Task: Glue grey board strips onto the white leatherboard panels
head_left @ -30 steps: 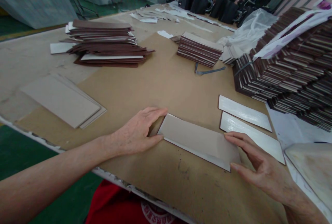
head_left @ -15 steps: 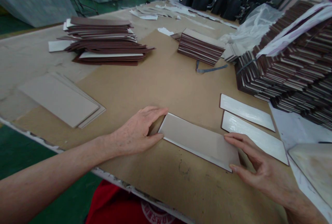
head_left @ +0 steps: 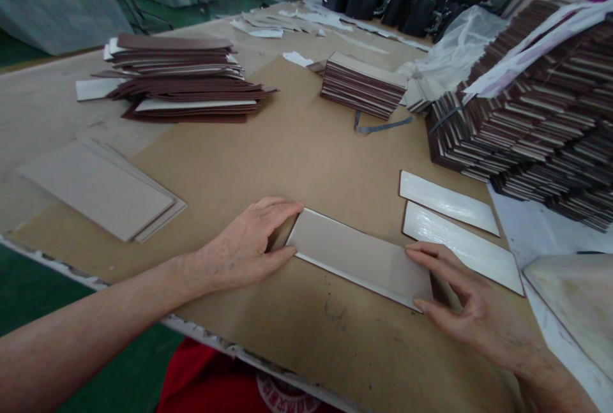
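Beige board [head_left: 359,256] on brown sheet [head_left: 311,151]

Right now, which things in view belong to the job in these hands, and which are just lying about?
Seem to belong:
- board, between left hand and right hand
- white strips near the right hand
- grey boards at left, probably

Seem just lying about:
- dark strap
- paper scraps
- thin plastic

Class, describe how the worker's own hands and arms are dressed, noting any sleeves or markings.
The left hand and right hand wear no gloves; no rings show. The left forearm is sleeveless. Below, a red garment carries a pale, rounded emblem.
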Tool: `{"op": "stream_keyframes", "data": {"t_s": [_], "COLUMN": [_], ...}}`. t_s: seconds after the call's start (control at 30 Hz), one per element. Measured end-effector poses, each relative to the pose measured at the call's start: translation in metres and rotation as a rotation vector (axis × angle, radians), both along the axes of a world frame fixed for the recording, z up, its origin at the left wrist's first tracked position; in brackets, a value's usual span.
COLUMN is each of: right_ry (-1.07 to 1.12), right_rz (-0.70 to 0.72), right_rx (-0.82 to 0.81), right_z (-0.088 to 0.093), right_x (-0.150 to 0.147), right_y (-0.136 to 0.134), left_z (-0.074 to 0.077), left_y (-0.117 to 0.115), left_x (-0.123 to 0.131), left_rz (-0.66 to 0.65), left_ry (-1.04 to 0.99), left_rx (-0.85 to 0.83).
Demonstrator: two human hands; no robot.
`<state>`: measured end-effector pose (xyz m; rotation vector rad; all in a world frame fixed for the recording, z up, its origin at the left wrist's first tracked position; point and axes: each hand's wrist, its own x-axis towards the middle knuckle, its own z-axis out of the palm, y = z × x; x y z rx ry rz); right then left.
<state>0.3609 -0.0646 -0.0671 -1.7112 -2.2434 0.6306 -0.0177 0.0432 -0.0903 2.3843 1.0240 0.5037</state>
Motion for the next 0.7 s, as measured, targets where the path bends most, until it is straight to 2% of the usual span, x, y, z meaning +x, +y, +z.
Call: {"op": "stream_keyframes", "data": {"t_s": [0.3,0.7], "right_ry": [0.056,0.228], "right_rz": [0.028,0.057], "right_rx": [0.002,-0.018], "right_z": [-0.003,0.004], "right_x": [-0.001,-0.01], "right_y": [0.0,0.002], "left_z": [-0.004,-0.012], "left_y": [0.002,0.004], "left_x": [-0.001,-0.004], "left_rz": [-0.068,-0.097], "left_ry": [-0.05,0.003], "left_rx": [0.097,0.195]}}
